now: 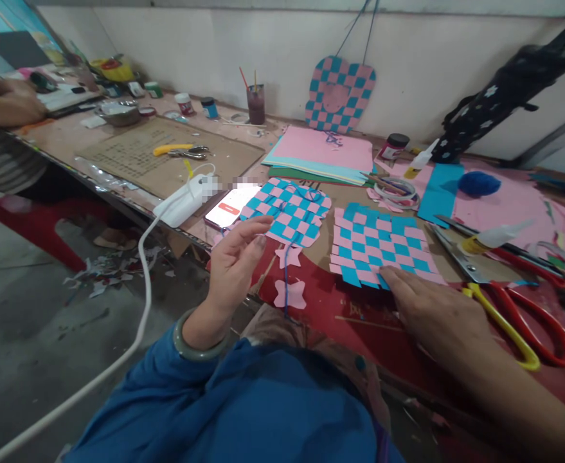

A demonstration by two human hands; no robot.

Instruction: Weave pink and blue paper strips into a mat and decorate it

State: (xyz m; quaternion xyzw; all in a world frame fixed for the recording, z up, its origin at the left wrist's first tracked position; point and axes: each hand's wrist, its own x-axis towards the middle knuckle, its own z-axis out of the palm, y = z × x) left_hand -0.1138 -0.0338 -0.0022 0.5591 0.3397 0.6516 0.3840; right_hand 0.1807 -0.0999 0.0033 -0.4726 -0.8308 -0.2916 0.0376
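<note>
My left hand (234, 267) is raised at the table's front edge, beside a rounded pink-and-blue woven paper piece (297, 222). Its fingers are loosely bent, with the thumb a little apart and nothing seen between them. A blue yarn (286, 273) trails off that piece over two small pink paper shapes, an upper one (289, 256) and a lower one (290, 293). Stretched out flat, my right hand (436, 308) touches the lower edge of a square woven paper sheet (381, 244), whose strip ends stick out unevenly.
Yellow-handled scissors (504, 321) and red-handled scissors (537, 321) lie at the right, near a glue bottle (492, 238). A phone (231, 207) and white power strip (186, 199) sit left, its cable hanging down. Colored paper (321, 151) is stacked behind. Another person's hands (12, 99) are far left.
</note>
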